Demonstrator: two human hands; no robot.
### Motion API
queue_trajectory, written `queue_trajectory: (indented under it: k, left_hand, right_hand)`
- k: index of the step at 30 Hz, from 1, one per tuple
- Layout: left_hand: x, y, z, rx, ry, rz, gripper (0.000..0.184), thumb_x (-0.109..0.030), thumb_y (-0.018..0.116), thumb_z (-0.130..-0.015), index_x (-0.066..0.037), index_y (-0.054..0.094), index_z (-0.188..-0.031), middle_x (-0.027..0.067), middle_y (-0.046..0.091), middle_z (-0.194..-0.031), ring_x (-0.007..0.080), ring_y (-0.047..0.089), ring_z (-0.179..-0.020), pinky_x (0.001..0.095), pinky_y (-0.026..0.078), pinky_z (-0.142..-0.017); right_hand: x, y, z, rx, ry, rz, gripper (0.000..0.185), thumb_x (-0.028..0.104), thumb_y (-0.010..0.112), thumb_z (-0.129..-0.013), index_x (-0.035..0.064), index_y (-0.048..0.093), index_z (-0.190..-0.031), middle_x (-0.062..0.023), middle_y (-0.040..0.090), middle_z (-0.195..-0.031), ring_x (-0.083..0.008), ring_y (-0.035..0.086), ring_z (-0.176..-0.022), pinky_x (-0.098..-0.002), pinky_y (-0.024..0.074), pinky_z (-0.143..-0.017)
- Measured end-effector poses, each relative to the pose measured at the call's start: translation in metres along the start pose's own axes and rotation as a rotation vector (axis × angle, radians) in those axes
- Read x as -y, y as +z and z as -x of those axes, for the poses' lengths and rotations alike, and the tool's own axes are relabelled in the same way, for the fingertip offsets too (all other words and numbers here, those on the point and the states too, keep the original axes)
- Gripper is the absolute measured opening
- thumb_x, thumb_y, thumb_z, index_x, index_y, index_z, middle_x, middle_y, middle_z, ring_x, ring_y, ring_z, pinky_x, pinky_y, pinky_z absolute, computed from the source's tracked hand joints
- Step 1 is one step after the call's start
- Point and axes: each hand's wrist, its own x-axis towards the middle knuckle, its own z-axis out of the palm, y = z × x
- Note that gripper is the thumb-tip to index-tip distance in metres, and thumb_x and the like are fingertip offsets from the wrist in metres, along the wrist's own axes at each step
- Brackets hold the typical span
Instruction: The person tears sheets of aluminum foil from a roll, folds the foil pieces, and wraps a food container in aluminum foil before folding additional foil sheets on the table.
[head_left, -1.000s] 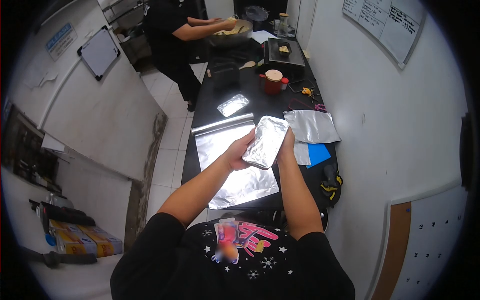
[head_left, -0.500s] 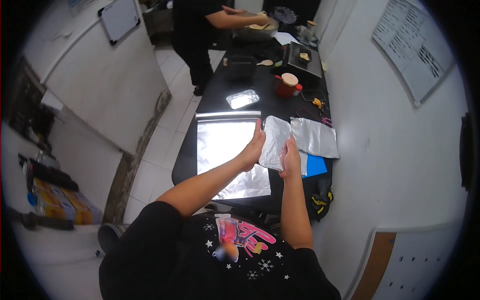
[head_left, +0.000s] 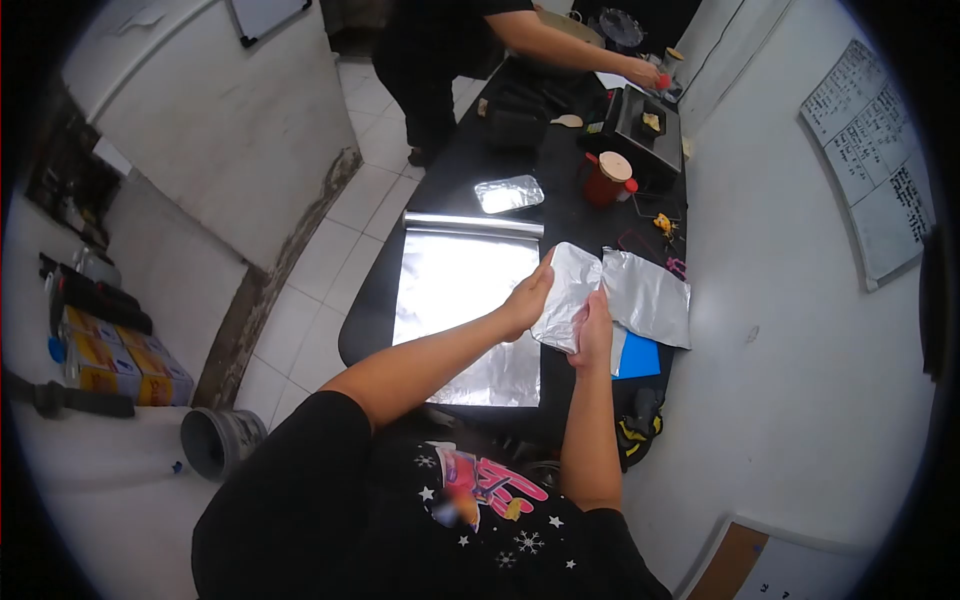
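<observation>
Between my two hands is a foil-wrapped rectangular packet (head_left: 568, 290), its silver surface creased and its corners rounded. My left hand (head_left: 530, 300) grips its left edge, and my right hand (head_left: 593, 328) has the lower right edge with the thumb on top. What lies inside the foil is hidden. Under and left of my left forearm a shiny sheet of aluminium foil (head_left: 465, 300) covers the black table, running out from a foil roll (head_left: 475, 226) at its far edge. A second foil-covered rectangular packet (head_left: 509, 194) rests beyond the roll. Right of my hands lies a flat foil piece (head_left: 655, 300).
A blue flat item (head_left: 638, 358) sits partly under the foil at right. Farther along the black table (head_left: 500, 150) are a red jug (head_left: 603, 185), a wooden spoon (head_left: 567, 121) and a black appliance (head_left: 645, 130). Another person's hand (head_left: 642, 72) touches something red at the far end.
My view has shifted, so the table sits further right. Both hands keep hold of the packet. The other person's arm has gone from the large bowl to the red item at right.
</observation>
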Motion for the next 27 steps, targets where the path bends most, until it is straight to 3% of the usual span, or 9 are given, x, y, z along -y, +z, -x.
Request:
queue_trajectory:
  k: [5,8,15,18,19,22,23,26,27]
  left_hand:
    - [0.049,-0.034,-0.056,0.037,-0.102,0.393,0.051,-0.034,0.025,-0.102,-0.015,0.015,-0.149,0.0080,0.030,-0.148,0.0199,0.033,-0.132,0.0313,0.029,-0.108]
    - [0.063,-0.044,-0.098,0.059,-0.149,0.400,0.051,-0.035,0.025,-0.102,-0.016,0.016,-0.149,0.0076,0.032,-0.146,0.0202,0.035,-0.131,0.0315,0.030,-0.107]
    - [0.077,-0.035,-0.203,0.101,-0.235,0.363,0.054,-0.045,0.026,-0.100,-0.018,0.023,-0.146,0.0064,0.037,-0.142,0.0218,0.044,-0.125,0.0361,0.038,-0.102]
    - [0.087,-0.039,-0.248,0.141,-0.194,0.278,0.055,-0.046,0.026,-0.100,-0.015,0.024,-0.146,0.0079,0.038,-0.142,0.0219,0.044,-0.125,0.0360,0.038,-0.102]
    - [0.089,-0.043,-0.262,0.141,-0.211,0.251,0.056,-0.042,0.024,-0.101,-0.004,0.027,-0.144,0.0130,0.041,-0.139,0.0210,0.042,-0.126,0.0309,0.035,-0.102]
    - [0.097,-0.060,-0.299,0.148,-0.274,-0.176,0.066,-0.049,0.025,-0.099,0.004,0.037,-0.136,0.0183,0.045,-0.135,0.0231,0.045,-0.124,0.0307,0.037,-0.099]
    - [0.079,-0.056,-0.298,0.049,-0.293,-0.421,0.076,-0.057,0.025,-0.095,0.009,0.045,-0.128,0.0221,0.049,-0.130,0.0275,0.051,-0.117,0.0349,0.042,-0.093]
    - [0.077,-0.054,-0.306,-0.090,-0.420,-0.559,0.082,-0.062,0.024,-0.092,0.009,0.048,-0.126,0.0230,0.055,-0.122,0.0324,0.056,-0.108,0.0406,0.047,-0.084]
    - [0.083,-0.061,-0.312,0.032,-0.435,-0.508,0.082,-0.063,0.022,-0.092,0.008,0.048,-0.125,0.0217,0.056,-0.118,0.0325,0.059,-0.098,0.0420,0.049,-0.076]
  right_hand:
    - [-0.027,-0.013,-0.045,-0.017,0.134,-0.061,0.045,0.022,0.033,-0.098,-0.0002,0.033,-0.138,-0.0129,0.047,-0.132,-0.0238,0.050,-0.118,-0.0344,0.0397,-0.100]
    - [-0.032,0.006,-0.050,-0.236,-0.003,-0.007,0.045,0.027,0.031,-0.099,0.0021,0.038,-0.135,-0.0119,0.048,-0.133,-0.0234,0.050,-0.120,-0.0365,0.0402,-0.101]
    - [-0.050,-0.048,-0.156,-0.300,-0.179,-0.113,0.041,0.014,0.032,-0.097,0.0010,0.036,-0.136,-0.0119,0.051,-0.128,-0.0225,0.051,-0.116,-0.0358,0.0401,-0.100]
    - [-0.046,-0.057,-0.192,-0.273,-0.208,-0.139,0.041,0.011,0.034,-0.096,0.0010,0.036,-0.136,-0.0122,0.051,-0.128,-0.0220,0.052,-0.115,-0.0352,0.0408,-0.099]
    - [-0.048,-0.062,-0.202,-0.276,-0.215,-0.143,0.041,0.011,0.034,-0.096,0.0009,0.036,-0.136,-0.0122,0.051,-0.127,-0.0217,0.052,-0.115,-0.0349,0.0410,-0.099]
    - [-0.055,-0.075,-0.224,-0.340,-0.216,-0.129,0.041,0.009,0.035,-0.095,0.0009,0.037,-0.135,-0.0116,0.052,-0.124,-0.0200,0.052,-0.113,-0.0333,0.0420,-0.097]
    - [-0.057,-0.080,-0.230,-0.369,-0.210,-0.119,0.041,0.008,0.035,-0.095,0.0010,0.037,-0.135,-0.0114,0.053,-0.123,-0.0193,0.053,-0.112,-0.0326,0.0423,-0.096]
    - [-0.057,-0.088,-0.240,-0.434,-0.155,0.082,0.042,0.007,0.035,-0.093,0.0007,0.038,-0.134,-0.0107,0.055,-0.120,-0.0178,0.053,-0.109,-0.0309,0.0430,-0.093]
    - [-0.053,-0.086,-0.239,-0.385,-0.140,0.093,0.047,0.007,0.034,-0.091,-0.0013,0.036,-0.138,-0.0158,0.048,-0.131,-0.0236,0.048,-0.119,-0.0330,0.0359,-0.100]
